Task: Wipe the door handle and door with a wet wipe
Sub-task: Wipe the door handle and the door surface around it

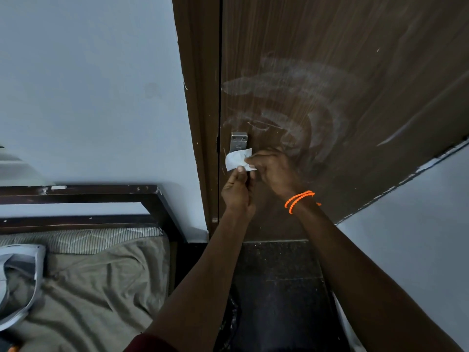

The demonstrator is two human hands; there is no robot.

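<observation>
A dark brown wooden door (330, 59) fills the upper right, with pale curved wipe streaks (299, 97) drying above the handle. The metal handle plate (238, 141) sits near the door's left edge; its lower part is hidden behind a small white wet wipe (236, 160). My left hand (238, 191) pinches the wipe's lower edge from below. My right hand (274, 168), with an orange bracelet at the wrist, grips the wipe's right edge. Both hands hold the wipe just in front of the handle.
The brown door frame (200, 97) and a pale wall (88, 85) lie to the left. A bed with a dark frame (83, 191) and an olive sheet (88, 288) stands at lower left. Dark floor (279, 288) lies below the door, another pale wall (418, 224) at right.
</observation>
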